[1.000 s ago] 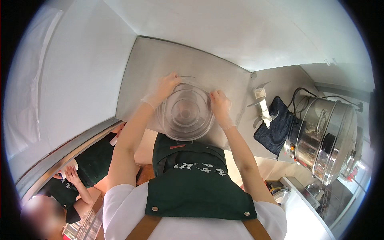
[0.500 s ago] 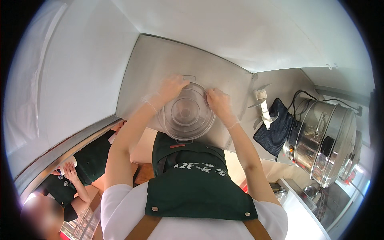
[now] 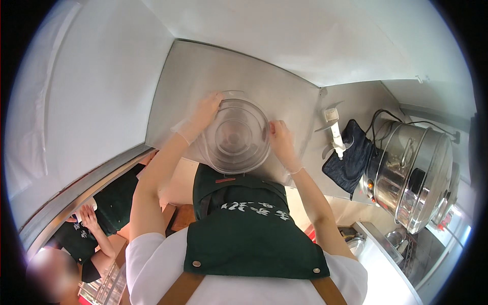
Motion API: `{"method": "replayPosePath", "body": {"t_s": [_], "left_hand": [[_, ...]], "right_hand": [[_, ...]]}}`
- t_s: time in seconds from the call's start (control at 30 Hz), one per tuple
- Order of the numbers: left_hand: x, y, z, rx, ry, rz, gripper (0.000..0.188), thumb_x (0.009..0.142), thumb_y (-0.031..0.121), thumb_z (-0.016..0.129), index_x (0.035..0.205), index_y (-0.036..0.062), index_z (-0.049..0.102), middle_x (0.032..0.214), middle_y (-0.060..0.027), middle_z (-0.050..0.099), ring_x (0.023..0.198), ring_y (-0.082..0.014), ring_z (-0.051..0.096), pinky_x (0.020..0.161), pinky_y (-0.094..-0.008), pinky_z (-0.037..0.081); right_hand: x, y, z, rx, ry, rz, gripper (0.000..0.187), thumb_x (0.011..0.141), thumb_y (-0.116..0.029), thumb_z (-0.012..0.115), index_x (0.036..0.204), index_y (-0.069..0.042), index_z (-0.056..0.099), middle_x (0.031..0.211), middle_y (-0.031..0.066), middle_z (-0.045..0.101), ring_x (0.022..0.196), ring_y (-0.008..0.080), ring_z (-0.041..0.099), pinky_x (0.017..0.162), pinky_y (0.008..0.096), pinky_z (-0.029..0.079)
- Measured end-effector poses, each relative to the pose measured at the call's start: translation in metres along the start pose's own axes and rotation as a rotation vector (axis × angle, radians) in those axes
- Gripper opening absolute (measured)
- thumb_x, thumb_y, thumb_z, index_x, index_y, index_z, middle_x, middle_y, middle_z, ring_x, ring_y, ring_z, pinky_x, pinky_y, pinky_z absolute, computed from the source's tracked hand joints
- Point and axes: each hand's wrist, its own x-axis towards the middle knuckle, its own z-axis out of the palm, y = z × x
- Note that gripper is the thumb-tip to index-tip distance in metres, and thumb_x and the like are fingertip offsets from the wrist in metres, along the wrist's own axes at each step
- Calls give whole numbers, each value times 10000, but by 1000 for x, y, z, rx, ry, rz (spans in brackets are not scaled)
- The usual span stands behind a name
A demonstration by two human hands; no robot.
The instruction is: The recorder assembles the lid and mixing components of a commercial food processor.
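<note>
Both hands grip a clear bowl (image 3: 235, 136) that we hold up in front of us against a steel panel (image 3: 203, 76). Our left hand (image 3: 202, 113) clamps the rim at the upper left, fingers curled over the edge; our right hand (image 3: 282, 143) presses the rim at the right, a little lower. They sit on opposite sides of the bowl, well apart, and each looks gloved in thin clear film.

Compared with a second ago, little has shifted: the bowl sits in almost the same spot against the panel, and our right hand has slid slightly down its rim. So the bowl is held steady rather than carried off, with the grip only adjusted.

Below it hangs our green apron (image 3: 244, 229). Off to the right stand a steel pot (image 3: 414, 173), a dark cloth (image 3: 351, 157) and a white bottle (image 3: 335, 129). At lower left another person in a green apron (image 3: 81, 229) sits with hands raised.
</note>
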Motion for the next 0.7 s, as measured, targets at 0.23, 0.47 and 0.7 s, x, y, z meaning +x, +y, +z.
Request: {"method": "replayPosePath", "body": {"t_s": [0.23,0.47,0.7], "left_hand": [[-19,-11,-12,-40,-50,-336,263,781,101,680,1016,112,564,989,-86,624,935,-322,616,770,-425,499],[-57,-10,-34,-98,-187,-672,258,734,177,741,930,84,601,901,-89,632,873,-332,623,760,-440,480],[-102,-9,-18,-56,126,-496,291,759,139,715,1035,110,628,787,-87,651,788,-295,655,711,-414,498]], "right_hand": [[-32,-10,20,-61,132,193,252,783,-22,644,1025,-27,574,896,148,620,773,316,628,670,399,498],[-53,-32,13,-5,-20,362,219,832,-87,629,1034,-32,562,932,161,633,815,350,643,715,437,505],[-68,-36,19,11,76,340,319,855,-125,650,1133,-12,543,918,164,646,828,333,663,738,432,511]]}}
